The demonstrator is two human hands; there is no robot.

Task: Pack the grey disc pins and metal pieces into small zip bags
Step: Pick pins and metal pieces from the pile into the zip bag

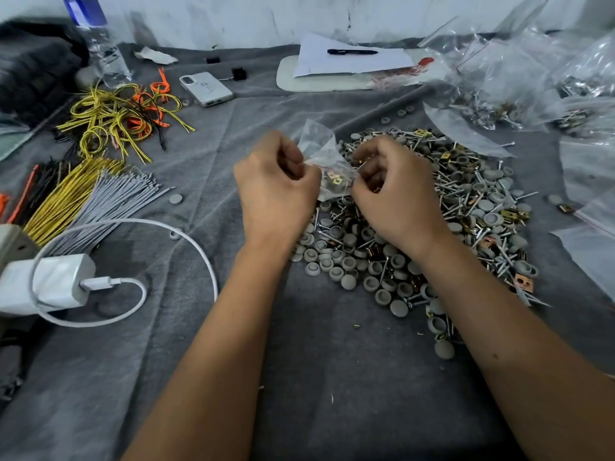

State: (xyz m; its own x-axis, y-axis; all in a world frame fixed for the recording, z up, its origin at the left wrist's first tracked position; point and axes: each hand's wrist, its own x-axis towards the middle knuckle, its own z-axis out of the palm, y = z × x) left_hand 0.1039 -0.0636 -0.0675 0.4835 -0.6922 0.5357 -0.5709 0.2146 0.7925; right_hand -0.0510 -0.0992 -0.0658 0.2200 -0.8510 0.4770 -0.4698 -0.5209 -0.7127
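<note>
Zip bag point(324, 154) seemingly pinched by both hands.

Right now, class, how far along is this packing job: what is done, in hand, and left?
Done: filled bags lie at far right. In hand: left hand and right hand pinch a small zip bag already holding metal pieces. Left: a big pile of grey disc pins and metal pieces, so most remains.

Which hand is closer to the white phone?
Left. The left hand pinches the small zip bag, below and right of the white phone; the right hand is farther right.
</note>
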